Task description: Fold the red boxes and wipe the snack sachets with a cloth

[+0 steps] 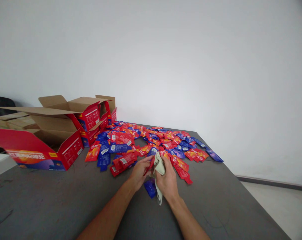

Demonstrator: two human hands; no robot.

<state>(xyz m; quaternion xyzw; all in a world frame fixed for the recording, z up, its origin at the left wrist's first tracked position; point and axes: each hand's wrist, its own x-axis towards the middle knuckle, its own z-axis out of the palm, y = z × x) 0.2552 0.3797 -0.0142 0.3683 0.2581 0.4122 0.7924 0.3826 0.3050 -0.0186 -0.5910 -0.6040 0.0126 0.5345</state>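
Note:
My left hand point(139, 173) is closed on a red sachet point(150, 166), pinching it at the middle of the grey table point(66, 200). My right hand point(167, 181) grips a pale crumpled cloth point(159, 170) and presses it against that sachet. A blue sachet point(150, 188) lies on the table just under both hands. Beyond them spreads a heap of several red and blue sachets point(151, 141).
Open red cardboard boxes point(48, 146) with raised flaps stand at the table's left. Another stack of boxes point(96, 116) stands behind them near the white wall. The table's right edge point(243, 186) drops to a pale floor.

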